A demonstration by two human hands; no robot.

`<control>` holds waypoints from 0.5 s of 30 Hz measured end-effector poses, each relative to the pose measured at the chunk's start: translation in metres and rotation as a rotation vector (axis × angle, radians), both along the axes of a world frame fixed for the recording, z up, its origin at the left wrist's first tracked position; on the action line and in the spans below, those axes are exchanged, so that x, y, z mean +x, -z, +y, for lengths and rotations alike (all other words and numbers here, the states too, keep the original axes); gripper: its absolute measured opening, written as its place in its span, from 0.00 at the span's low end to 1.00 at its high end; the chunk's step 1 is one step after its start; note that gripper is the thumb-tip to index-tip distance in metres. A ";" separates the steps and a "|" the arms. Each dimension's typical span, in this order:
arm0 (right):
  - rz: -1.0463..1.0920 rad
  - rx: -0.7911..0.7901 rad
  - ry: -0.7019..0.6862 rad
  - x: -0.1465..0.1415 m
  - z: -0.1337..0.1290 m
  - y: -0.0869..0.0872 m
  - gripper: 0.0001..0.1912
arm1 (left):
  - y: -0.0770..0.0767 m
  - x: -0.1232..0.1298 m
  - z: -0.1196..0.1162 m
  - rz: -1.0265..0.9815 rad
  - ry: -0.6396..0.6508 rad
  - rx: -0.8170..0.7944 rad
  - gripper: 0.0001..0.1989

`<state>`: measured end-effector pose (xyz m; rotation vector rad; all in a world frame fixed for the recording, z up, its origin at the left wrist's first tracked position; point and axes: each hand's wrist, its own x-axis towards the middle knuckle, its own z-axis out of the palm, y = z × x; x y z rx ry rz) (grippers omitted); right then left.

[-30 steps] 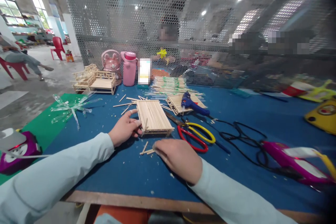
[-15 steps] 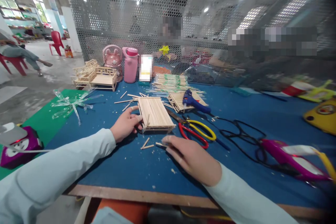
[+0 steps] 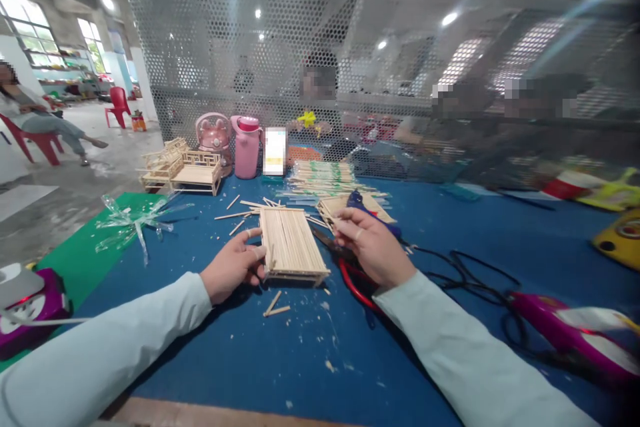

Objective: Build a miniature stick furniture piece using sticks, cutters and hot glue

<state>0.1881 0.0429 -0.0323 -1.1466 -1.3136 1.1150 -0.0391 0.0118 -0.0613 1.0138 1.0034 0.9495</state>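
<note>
A small slatted wooden stick platform [image 3: 293, 240] rests on the blue table. My left hand [image 3: 235, 265] grips its left edge with thumb and fingers. My right hand [image 3: 367, 243] is closed beside the glue gun [image 3: 356, 200] and a second stick panel [image 3: 330, 208], above the scissors [image 3: 357, 287]. What its pinched fingers hold, if anything, is too small to make out. Two short sticks [image 3: 276, 305] lie in front of the platform, and loose sticks [image 3: 237, 213] lie behind it.
A finished miniature stick bench [image 3: 193, 173], a pink bottle [image 3: 247, 150] and a bright phone [image 3: 275, 152] stand at the back. Stick bundles [image 3: 323, 177] lie beside them. Black cables and a purple power strip [image 3: 570, 330] are on the right. People sit beyond the mesh.
My right hand has moved from the short sticks in front up and back, over the scissors toward the glue gun. My left hand stays at the platform. The view has tilted up.
</note>
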 end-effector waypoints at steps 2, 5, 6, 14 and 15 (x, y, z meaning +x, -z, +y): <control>-0.008 -0.035 -0.014 -0.001 0.000 0.009 0.14 | 0.000 0.001 -0.001 -0.008 0.016 -0.009 0.25; -0.004 -0.086 -0.020 0.000 -0.006 0.017 0.17 | 0.000 0.004 -0.001 -0.030 0.040 0.008 0.24; 0.003 -0.096 -0.015 0.000 -0.008 0.019 0.18 | 0.000 0.005 0.000 -0.029 0.039 0.009 0.24; 0.042 -0.107 0.019 -0.003 -0.010 0.021 0.18 | 0.004 -0.012 0.024 0.345 -0.251 0.223 0.20; 0.045 -0.101 0.028 -0.002 -0.010 0.019 0.18 | 0.004 -0.017 0.029 0.367 -0.293 0.269 0.20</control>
